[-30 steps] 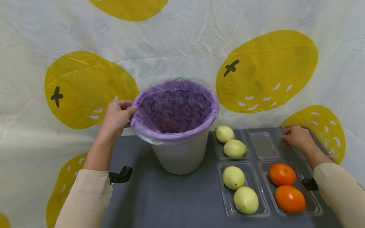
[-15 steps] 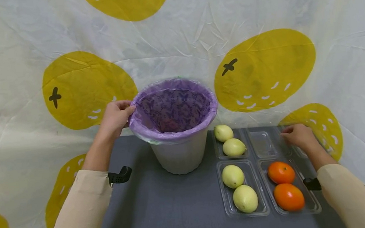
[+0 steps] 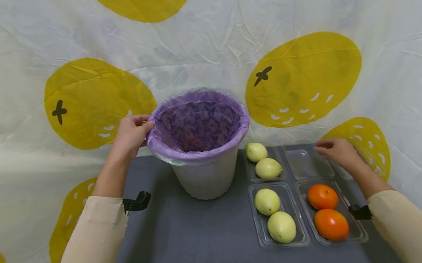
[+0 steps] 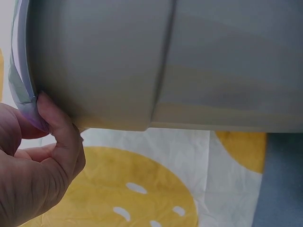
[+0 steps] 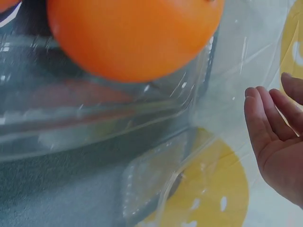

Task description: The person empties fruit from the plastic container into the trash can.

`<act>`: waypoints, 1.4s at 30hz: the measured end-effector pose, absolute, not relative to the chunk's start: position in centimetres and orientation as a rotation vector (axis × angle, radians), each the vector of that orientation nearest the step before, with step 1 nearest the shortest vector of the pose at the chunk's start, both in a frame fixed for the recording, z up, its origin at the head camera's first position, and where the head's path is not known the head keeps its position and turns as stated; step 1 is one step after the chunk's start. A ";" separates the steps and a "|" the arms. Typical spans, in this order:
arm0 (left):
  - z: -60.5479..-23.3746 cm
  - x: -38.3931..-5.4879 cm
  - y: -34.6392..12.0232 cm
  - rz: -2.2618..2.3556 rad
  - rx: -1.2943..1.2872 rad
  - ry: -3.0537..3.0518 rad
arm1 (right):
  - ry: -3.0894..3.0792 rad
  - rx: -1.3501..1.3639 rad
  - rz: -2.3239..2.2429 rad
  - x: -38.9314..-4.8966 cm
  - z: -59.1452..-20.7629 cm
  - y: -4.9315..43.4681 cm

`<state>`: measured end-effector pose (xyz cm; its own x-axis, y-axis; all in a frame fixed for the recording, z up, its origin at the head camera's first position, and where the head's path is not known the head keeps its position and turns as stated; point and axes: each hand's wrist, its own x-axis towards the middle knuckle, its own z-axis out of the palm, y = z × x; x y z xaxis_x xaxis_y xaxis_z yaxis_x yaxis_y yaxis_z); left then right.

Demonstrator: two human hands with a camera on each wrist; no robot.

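Observation:
A pale waste bin stands on the table, lined with a purple patterned bag folded over its rim. My left hand grips the bin's left rim, thumb on the bag. In the left wrist view, the left fingers press the bin's outer wall under the rim. My right hand is over the right side of a bare clear tray at the back. Its fingers are loosely bent and hold nothing in the right wrist view. Nearer me, a clear tray carries two orange fruits.
Right of the bin, a back tray and a front tray each hold two pale yellow-green fruits. Another clear tray lies partly under the right arm. A cloth with yellow fruit prints hangs close behind the table.
My right hand has moved a little to the left and its fingers have loosened. The left hand keeps its grip on the bin rim. The head view has shifted slightly.

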<state>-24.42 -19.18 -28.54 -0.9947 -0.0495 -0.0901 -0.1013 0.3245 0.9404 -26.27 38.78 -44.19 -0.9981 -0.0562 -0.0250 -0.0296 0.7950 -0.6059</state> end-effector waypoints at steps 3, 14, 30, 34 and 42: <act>-28.5 -24.4 -19.2 1.798 -0.139 2.516 | 2.890 -0.086 -1.050 -26.5 -43.9 37.8; -28.4 -24.5 -19.3 1.825 -0.150 2.509 | 2.661 -0.167 -1.208 -28.4 -44.0 34.3; -28.5 -24.3 -19.5 1.807 -0.125 2.512 | 2.529 -0.100 -1.167 -30.1 -44.7 30.3; -28.5 -24.3 -19.5 1.802 -0.120 2.508 | 2.552 -0.098 -1.099 -30.3 -44.7 29.7; -28.5 -24.3 -19.3 1.805 -0.110 2.502 | 2.563 -0.077 -1.012 -31.1 -45.5 29.1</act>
<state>-24.29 -19.35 -28.49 -0.9960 -0.0262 -0.0858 -0.0897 0.3142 0.9451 -31.11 29.09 -45.45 -0.9254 -0.1876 -0.3293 0.0881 0.7387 -0.6683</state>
